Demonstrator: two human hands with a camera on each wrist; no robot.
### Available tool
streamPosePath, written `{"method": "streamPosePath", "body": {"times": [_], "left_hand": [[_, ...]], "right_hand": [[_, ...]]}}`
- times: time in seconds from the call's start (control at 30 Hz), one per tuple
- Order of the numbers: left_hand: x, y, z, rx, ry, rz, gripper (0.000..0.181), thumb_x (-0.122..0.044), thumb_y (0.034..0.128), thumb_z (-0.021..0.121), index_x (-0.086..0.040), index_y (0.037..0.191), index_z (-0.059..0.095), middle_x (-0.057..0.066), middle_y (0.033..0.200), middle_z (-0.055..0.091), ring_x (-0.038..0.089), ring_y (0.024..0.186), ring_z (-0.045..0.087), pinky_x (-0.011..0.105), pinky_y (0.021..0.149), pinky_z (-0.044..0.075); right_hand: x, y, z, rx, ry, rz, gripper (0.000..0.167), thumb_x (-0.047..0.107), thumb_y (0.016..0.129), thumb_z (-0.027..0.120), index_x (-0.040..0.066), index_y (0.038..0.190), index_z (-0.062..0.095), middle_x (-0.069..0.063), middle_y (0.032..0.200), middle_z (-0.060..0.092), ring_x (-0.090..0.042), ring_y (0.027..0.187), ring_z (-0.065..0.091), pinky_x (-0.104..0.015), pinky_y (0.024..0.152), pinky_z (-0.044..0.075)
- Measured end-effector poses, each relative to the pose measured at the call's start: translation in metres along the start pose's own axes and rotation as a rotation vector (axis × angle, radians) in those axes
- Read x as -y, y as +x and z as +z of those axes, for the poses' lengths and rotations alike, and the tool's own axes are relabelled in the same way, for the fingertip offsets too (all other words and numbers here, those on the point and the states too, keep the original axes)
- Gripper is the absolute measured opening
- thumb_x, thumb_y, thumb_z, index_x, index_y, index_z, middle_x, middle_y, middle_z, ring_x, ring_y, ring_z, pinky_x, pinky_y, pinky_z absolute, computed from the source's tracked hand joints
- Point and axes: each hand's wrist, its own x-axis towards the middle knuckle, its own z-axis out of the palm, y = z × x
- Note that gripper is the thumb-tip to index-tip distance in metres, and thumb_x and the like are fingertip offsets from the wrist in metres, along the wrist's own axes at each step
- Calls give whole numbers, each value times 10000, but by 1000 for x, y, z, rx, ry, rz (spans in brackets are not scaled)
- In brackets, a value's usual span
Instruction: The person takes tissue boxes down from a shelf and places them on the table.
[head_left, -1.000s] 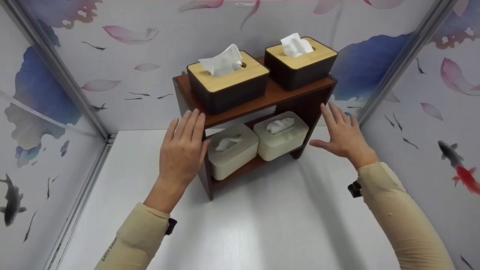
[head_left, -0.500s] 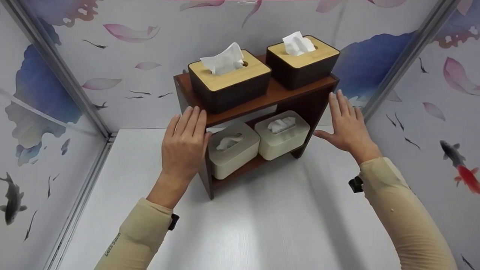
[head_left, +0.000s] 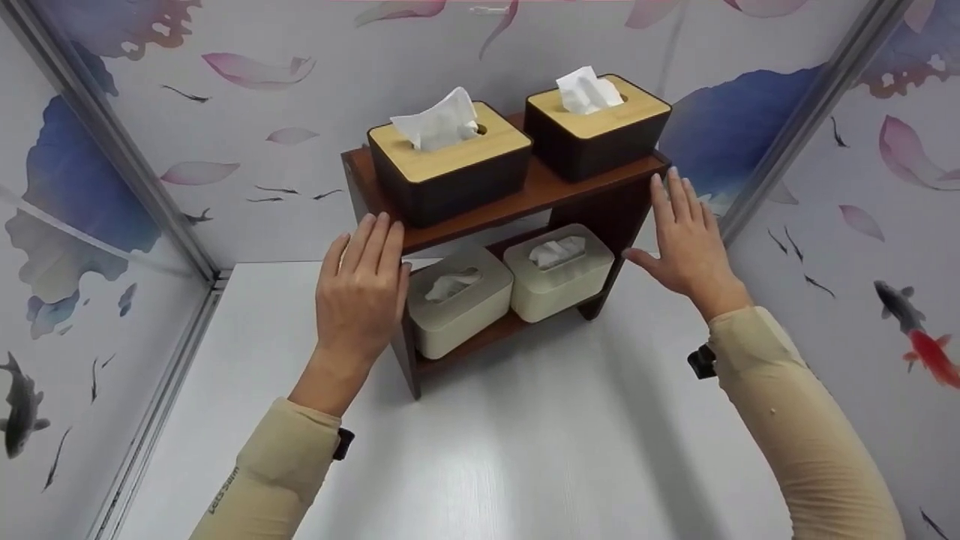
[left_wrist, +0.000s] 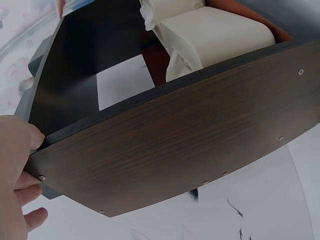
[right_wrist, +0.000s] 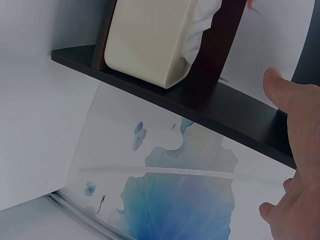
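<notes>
A brown two-tier wooden shelf [head_left: 551, 196] stands on the white surface, slightly angled. My left hand [head_left: 360, 296] lies along its left side near the top board, fingers straight. In the left wrist view, the thumb [left_wrist: 35, 137] touches the edge of the side panel [left_wrist: 165, 135], with the other fingers on the outer face. By the upper right side is my right hand [head_left: 690, 244], fingers straight and thumb spread. In the right wrist view, the thumb [right_wrist: 274, 82] reaches past the panel [right_wrist: 240, 112]; contact on the outer side is hidden.
Two black tissue boxes with wooden lids, a left one [head_left: 457, 184] and a right one [head_left: 600, 146], stand on the top board. Two cream tissue boxes, left [head_left: 469, 322] and right [head_left: 562, 289], sit on the lower board. Patterned walls [head_left: 285, 75] surround the white table [head_left: 480, 465].
My right hand has moved up along the shelf's right side, closer to its top corner. The left hand stays nearly in place. The shelf and boxes show no clear movement.
</notes>
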Motion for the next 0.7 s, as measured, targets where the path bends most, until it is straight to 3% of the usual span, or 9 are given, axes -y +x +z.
{"method": "streamPosePath", "body": {"times": [0.4, 0.7], "left_hand": [[5, -2, 2, 10, -15, -15, 434, -199, 942, 613, -51, 1348, 569, 126, 1376, 593, 269, 1302, 543, 455, 1055, 440], [7, -2, 5, -1, -19, -15, 445, -221, 942, 621, -54, 1351, 568, 119, 1370, 599, 269, 1298, 547, 446, 1042, 445]], "right_hand": [[2, 14, -5, 0, 3, -5, 1080, 448, 883, 681, 169, 1569, -105, -75, 1653, -105, -352, 1528, -7, -637, 1194, 111], [0, 22, -13, -74, 12, -57, 917, 276, 892, 678, 127, 1580, 91, -144, 1632, 146, -391, 1482, 190, -614, 1177, 207]]}}
